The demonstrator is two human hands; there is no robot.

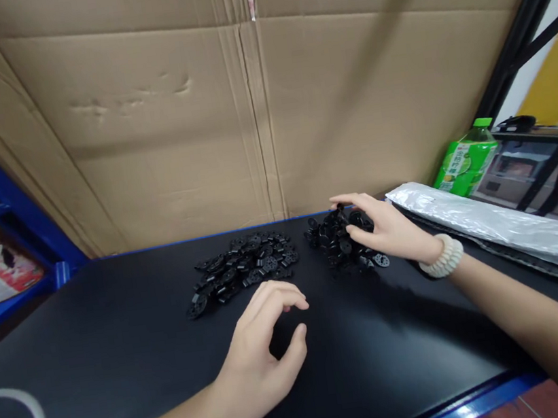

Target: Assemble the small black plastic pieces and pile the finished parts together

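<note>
Two heaps of small black plastic parts lie on the black tabletop [135,331]. Several of the parts are round discs with holes. The left heap [245,265] spreads wide, just beyond my left hand [269,347]. That hand hovers with fingers curled and a gap between thumb and fingertips, holding nothing. My right hand [377,227], with a pale beaded bracelet [442,257] on its wrist, reaches over the right heap [334,239]. Its thumb and fingers are apart around the top of that heap, where black parts show between them.
A cardboard wall [170,127] stands along the back edge. At the right lie a silvery plastic package [507,220] and a green bottle [468,160]. A white loop of cable or tubing [36,412] is at the left front. A blue frame post [8,183] rises at left.
</note>
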